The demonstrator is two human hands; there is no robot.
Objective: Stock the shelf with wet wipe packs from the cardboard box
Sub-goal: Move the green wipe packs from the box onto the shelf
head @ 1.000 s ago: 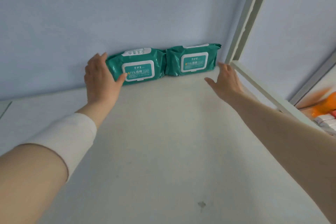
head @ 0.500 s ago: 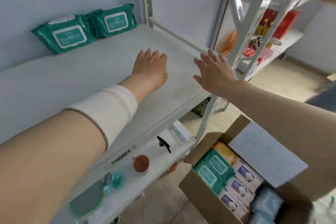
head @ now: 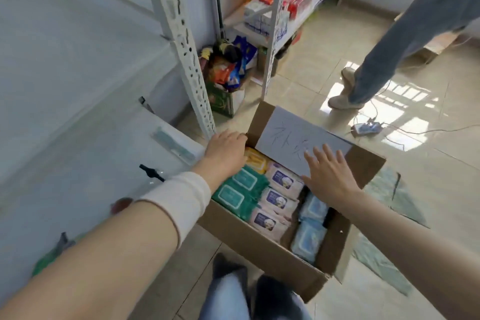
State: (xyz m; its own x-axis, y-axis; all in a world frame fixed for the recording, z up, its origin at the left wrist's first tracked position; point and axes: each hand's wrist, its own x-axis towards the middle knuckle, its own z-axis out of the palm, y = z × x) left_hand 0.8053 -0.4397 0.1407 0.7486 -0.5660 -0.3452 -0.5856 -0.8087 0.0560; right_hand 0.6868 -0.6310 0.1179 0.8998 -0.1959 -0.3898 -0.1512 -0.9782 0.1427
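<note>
An open cardboard box (head: 262,247) stands on the floor beside the white shelf (head: 78,101). Inside lie green wet wipe packs (head: 240,188), white-and-purple packs (head: 279,199), light blue packs (head: 310,226) and a yellow pack (head: 255,160). My left hand (head: 224,149) hovers over the box's far left corner, fingers curled down, nothing in it. My right hand (head: 330,173) is spread flat over the box, in front of the paper-covered flap (head: 293,135), also holding nothing.
A white perforated shelf post (head: 181,41) rises just left of the box. Another person's legs (head: 384,54) stand at the right, near a power strip and cables (head: 366,128) on the tiled floor. A further shelf (head: 275,10) holds snacks and bottles.
My hands have left the shelf with the two green packs and dropped over the cardboard box. My view has swung down from the shelf to the floor.
</note>
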